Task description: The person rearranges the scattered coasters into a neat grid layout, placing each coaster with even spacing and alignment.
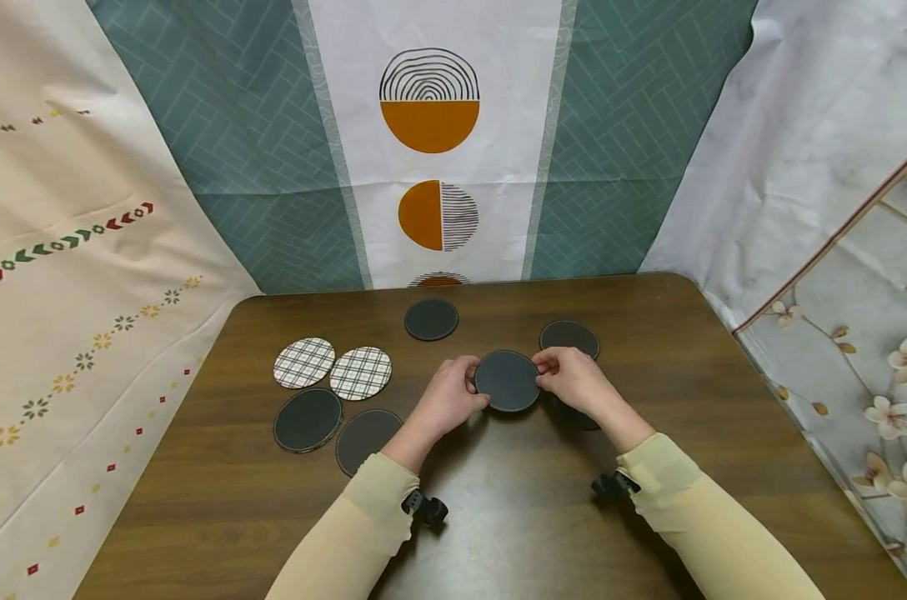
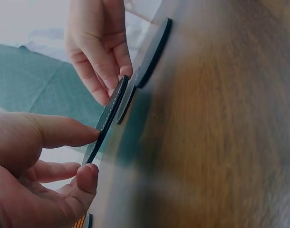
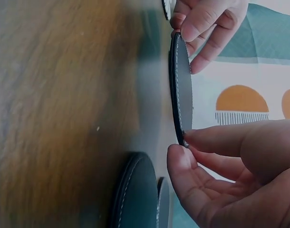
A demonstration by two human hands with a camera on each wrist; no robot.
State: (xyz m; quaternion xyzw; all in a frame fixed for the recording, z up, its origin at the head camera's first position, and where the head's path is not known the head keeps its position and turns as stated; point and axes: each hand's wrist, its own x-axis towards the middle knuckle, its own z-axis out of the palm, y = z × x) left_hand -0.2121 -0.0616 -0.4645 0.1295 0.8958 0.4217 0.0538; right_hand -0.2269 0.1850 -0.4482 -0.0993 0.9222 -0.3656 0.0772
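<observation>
A round dark coaster (image 1: 507,381) with a stitched rim is held between both hands, raised above the tabletop. My left hand (image 1: 452,390) grips its left edge with thumb and fingers. On the opposite edge, my right hand (image 1: 573,379) pinches the rim. In the right wrist view the coaster (image 3: 182,88) shows edge-on, its white stitching visible. Behind the right hand lies a dark coaster (image 1: 569,335). Another dark coaster (image 1: 576,414) is partly hidden beneath that hand. Close to the left forearm rests a dark grey coaster (image 1: 367,439), partly covered by the arm.
On the left of the wooden table (image 1: 198,517) lie a plaid coaster (image 1: 304,362), a second plaid coaster (image 1: 360,372) and a black coaster (image 1: 308,420). One more dark coaster (image 1: 431,319) sits near the back edge. Patterned cloths hang around the table.
</observation>
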